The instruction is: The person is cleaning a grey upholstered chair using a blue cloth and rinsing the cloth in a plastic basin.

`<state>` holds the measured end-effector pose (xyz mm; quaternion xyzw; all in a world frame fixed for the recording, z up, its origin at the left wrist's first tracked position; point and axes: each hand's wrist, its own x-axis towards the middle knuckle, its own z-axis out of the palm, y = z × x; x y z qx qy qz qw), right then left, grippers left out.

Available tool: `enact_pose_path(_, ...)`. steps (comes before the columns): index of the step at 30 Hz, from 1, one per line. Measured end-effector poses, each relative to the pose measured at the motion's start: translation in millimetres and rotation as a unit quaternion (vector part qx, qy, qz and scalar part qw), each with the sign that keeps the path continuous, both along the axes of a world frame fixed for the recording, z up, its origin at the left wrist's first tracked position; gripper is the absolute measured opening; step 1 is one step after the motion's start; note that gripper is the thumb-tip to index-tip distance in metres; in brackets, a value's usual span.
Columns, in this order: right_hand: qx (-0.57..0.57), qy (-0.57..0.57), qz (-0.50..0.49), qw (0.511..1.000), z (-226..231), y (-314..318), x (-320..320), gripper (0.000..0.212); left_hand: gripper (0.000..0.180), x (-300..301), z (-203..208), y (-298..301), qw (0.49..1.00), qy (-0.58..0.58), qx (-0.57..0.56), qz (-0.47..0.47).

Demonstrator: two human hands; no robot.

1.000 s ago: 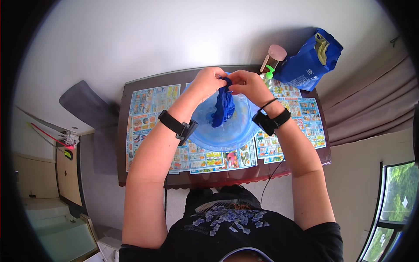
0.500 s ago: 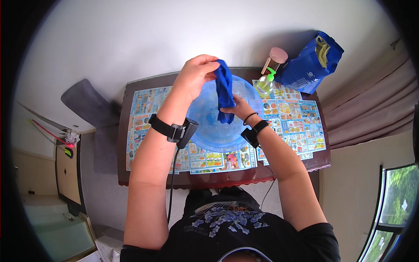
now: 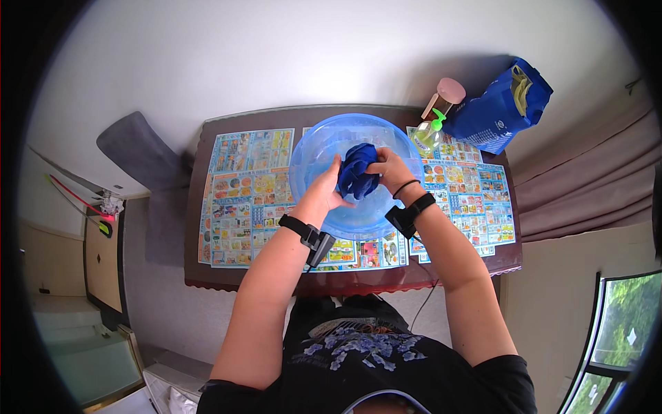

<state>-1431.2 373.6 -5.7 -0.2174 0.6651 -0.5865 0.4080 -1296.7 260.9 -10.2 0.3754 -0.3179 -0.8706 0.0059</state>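
Observation:
Bunched between my two hands is a dark blue cloth [image 3: 358, 172], folded up into a loose lump. My left hand [image 3: 323, 193] grips its left side, thumb upward, with the fingers partly behind it. On the other side, my right hand [image 3: 392, 170] pinches the cloth's right edge. Both hands are over a round, translucent blue plastic basin [image 3: 298, 168] that appears to hold water. The cloth hides the middle of the basin.
Printed flyers [image 3: 231, 193] cover much of the dark table [image 3: 238, 279]. Right of the basin stand a pump bottle [image 3: 427, 136] with a green top, a pink-lidded container [image 3: 449, 91] and a blue bag [image 3: 493, 114]. A grey chair [image 3: 141, 148] is at the left.
My left hand has come down and nearer from its raised spot. The cloth, which hung stretched lengthwise between my hands, is now gathered into a bundle.

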Motion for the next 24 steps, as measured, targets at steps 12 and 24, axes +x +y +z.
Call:
enact_pose_path(12,-0.114,-0.072,0.028,0.990,-2,1,16,0.075,0.028,-28,-28,12,0.978,0.122,0.027,0.166)
enact_pose_path(24,-0.080,-0.087,-0.022,0.993,2,-14,14,0.051,0.024,-12,-26,16,0.976,0.103,-0.170,0.086)
